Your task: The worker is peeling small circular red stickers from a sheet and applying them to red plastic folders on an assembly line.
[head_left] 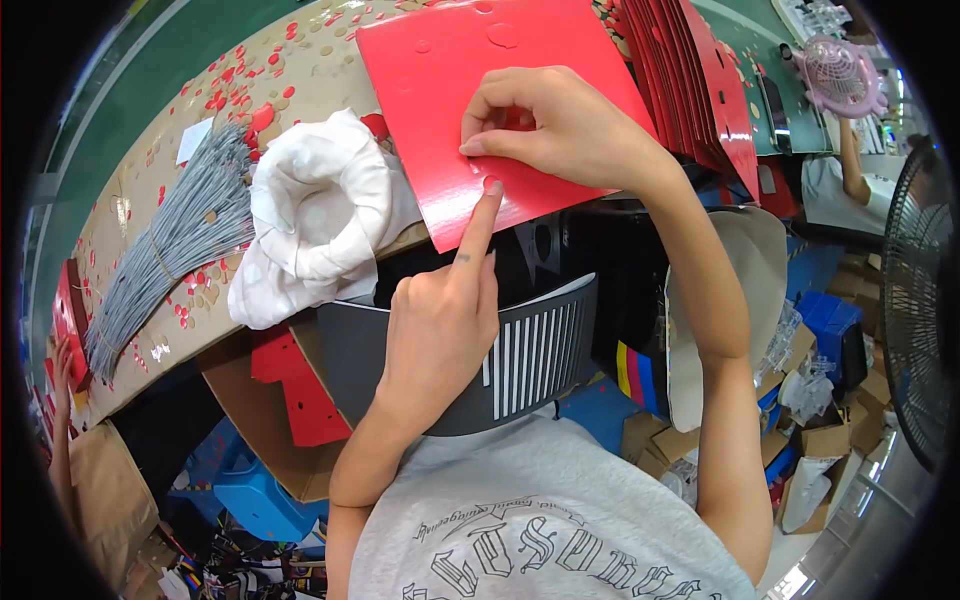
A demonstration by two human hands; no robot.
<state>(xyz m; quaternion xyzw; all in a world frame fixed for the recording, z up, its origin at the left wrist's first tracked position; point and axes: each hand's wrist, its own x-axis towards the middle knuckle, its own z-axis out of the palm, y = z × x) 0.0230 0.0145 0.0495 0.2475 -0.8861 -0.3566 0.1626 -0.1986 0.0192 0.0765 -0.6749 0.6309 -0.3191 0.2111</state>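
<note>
A glossy red card sheet [420, 110] with several round cut marks lies on the worktable, its near corner toward me. My left hand [440, 325] reaches up from below, index finger stretched out. That fingertip presses a small round cut near the sheet's near edge; the other fingers are curled and grip nothing I can see. Over the middle of the sheet, my right hand [560, 125] is bent at the wrist. Its thumb and index finger are pinched together close to the red surface, and what they hold, if anything, is too small to make out.
Left of the sheet sit a rolled white cloth [315, 215] and a bundle of grey ties [185, 240]. Small red and brown discs are scattered across the table [330, 80]. Red sheets [690, 80] stand stacked at right. A black fan [915, 300] is far right; another person's hand [62, 365] shows far left.
</note>
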